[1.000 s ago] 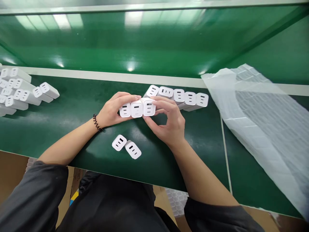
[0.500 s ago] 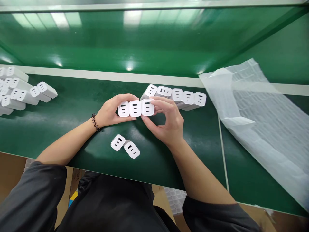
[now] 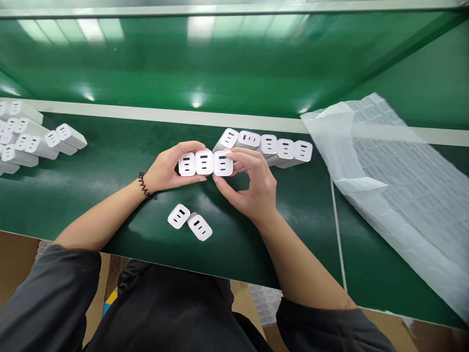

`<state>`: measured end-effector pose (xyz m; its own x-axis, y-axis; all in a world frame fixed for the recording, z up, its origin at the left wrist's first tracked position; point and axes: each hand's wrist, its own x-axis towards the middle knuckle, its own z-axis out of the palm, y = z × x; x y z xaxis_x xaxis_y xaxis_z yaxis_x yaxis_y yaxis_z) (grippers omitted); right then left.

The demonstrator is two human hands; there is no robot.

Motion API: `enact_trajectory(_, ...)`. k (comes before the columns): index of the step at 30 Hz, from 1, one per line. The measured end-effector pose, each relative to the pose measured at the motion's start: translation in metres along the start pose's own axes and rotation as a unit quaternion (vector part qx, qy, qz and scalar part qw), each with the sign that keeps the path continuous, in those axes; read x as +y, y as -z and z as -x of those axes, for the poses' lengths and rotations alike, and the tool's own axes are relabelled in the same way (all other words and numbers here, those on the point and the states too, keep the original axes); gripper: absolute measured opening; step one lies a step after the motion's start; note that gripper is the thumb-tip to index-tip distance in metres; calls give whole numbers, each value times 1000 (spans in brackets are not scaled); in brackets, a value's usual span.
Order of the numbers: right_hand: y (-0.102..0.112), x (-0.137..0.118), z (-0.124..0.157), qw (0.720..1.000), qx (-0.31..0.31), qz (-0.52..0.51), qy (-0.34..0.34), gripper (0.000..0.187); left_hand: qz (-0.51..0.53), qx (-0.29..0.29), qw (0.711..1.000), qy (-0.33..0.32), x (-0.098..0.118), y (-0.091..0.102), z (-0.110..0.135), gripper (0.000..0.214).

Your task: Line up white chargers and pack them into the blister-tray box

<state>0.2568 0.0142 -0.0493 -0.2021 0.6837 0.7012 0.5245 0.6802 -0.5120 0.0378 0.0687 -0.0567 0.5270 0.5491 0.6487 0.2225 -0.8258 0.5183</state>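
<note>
Three white charger blocks stand side by side in a row, slotted faces toward me, just above the green table. My left hand wraps round the row's left end with its fingers over the top. My right hand pinches the right end between thumb and fingers. Two more white chargers lie loose on the table just below my hands. A row of several chargers lies behind my right hand.
A pile of white chargers sits at the far left. A sheet of white bubble-type packing film covers the right side. A white strip runs across the table behind. Cardboard boxes show below the near edge.
Both hands and the three held chargers have stayed almost still, shifting slightly left in the picture. The packing film looks the same.
</note>
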Motion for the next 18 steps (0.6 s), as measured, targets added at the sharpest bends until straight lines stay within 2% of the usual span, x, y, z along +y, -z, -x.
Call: enact_trajectory(18, -2, 1, 2, 999, -25, 24, -23, 51, -8, 8, 1000, 1, 4, 0, -3, 55)
